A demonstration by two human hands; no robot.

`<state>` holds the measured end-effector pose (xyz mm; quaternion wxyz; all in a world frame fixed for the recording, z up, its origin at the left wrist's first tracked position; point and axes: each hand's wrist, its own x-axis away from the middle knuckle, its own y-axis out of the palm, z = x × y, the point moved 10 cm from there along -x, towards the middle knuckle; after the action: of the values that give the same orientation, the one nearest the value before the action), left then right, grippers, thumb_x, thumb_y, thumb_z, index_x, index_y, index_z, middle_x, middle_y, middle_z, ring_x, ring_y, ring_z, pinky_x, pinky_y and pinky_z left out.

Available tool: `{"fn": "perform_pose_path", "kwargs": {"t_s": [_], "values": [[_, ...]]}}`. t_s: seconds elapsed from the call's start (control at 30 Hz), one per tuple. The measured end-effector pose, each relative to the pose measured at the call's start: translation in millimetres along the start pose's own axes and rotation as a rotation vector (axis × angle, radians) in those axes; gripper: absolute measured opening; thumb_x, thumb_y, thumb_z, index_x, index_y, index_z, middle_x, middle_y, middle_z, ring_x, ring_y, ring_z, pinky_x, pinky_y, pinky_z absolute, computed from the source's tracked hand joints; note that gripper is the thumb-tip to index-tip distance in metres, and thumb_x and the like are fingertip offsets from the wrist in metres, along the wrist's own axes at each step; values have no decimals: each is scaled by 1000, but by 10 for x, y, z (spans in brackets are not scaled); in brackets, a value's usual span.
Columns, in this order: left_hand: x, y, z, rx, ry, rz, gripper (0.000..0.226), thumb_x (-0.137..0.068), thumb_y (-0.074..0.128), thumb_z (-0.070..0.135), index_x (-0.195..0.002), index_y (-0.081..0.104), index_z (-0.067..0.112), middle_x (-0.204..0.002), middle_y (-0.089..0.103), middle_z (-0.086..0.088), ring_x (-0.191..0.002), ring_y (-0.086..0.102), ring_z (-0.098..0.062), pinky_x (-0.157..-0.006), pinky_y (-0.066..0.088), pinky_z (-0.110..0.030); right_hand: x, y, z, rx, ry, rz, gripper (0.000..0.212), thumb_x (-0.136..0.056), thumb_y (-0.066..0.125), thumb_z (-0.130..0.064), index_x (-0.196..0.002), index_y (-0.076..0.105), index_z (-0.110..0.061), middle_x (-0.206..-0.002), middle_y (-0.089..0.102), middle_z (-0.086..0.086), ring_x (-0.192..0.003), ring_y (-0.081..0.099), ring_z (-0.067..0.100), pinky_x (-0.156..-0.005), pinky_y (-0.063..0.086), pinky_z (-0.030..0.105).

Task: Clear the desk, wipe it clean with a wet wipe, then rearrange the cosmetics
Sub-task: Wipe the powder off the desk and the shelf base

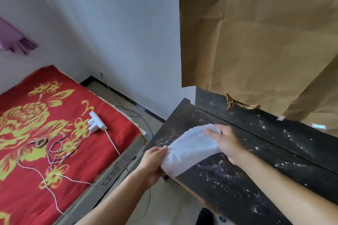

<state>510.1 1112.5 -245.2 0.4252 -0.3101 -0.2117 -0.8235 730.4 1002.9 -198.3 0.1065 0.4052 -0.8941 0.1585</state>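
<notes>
- The dark desk (228, 184) runs from the middle of the room towards the lower right, its top speckled with white dust or powder.
- A white wet wipe (190, 149) is stretched out over the desk's left end, partly hanging past the near edge.
- The left hand (154, 163) sits just off the desk's corner, fingers closed around the wipe's lower left end, gathering it into a bunch.
- The right hand (225, 141) lies over the wipe's far right side, palm down on the desk; its fingertips (213, 130) press on the sheet's upper edge, though I cannot tell whether the hand pinches the wipe or only pins it flat.
- Brown paper (265, 38) covers the wall behind the desk, creased and folded, with a torn scrap (237, 104) lying at its foot on the raised back ledge.
- To the left, a bed with a red and gold floral cover (45, 133) carries a white power strip (96, 121) and loose tangled cables (54, 150).
- The wall (100, 23) beside it is plain white.
</notes>
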Motion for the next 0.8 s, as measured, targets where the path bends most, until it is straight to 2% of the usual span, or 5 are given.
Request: {"fn": "perform_pose_path", "kwargs": {"t_s": [0.27, 0.37, 0.5, 0.63, 0.8], "values": [[-587, 240, 285, 247, -158, -224, 62, -89, 55, 49, -124, 55, -3, -123, 59, -25, -111, 60, -38, -104, 41, -51, 81, 1013, -483, 881, -696, -343, 30, -91, 51, -25, -116, 62, -38, -113, 60, -15, -89, 65, 18, -72, 53, 34], [-896, 97, 423, 93, -124, -116, 60, -70, 80, 37, -113, 59, 0, -108, 66, -20, -94, 66, -35, -88, 52, -46, -67, 1069, -419, 877, -597, -381, 30, -92, 53, -39, -121, 59, -38, -123, 52, -19, -93, 63, 15, -79, 50, 34], [-1188, 100, 673, -100, -57, -178, 12, -82, 61, -4, -92, 55, 1, -74, 61, -17, -62, 60, -27, -59, 50, -35, -323, 1051, -287, 548, -292, -381, 49, -76, 65, -60, -116, 65, -31, -117, 57, -20, -91, 60, 1, -82, 47, 21], [-1270, 232, 1070, -87, -80, -480, 20, -85, 56, -6, -105, 53, -4, -93, 62, -24, -78, 64, -32, -65, 55, -40, -706, 704, -211, 77, 11, -52, 65, -61, 74, -61, -119, 60, -34, -117, 62, -16, -109, 56, -1, -93, 43, 23], [-1419, 251, 1518, -158, -61, -743, 13, -90, 53, -1, -99, 63, -1, -97, 65, -21, -86, 64, -30, -77, 53, -41, -891, 1228, -88, -207, 267, -233, 58, -63, 82, -31, -115, 64, -10, -111, 70, 10, -103, 64, 20, -89, 48, 23]]}}
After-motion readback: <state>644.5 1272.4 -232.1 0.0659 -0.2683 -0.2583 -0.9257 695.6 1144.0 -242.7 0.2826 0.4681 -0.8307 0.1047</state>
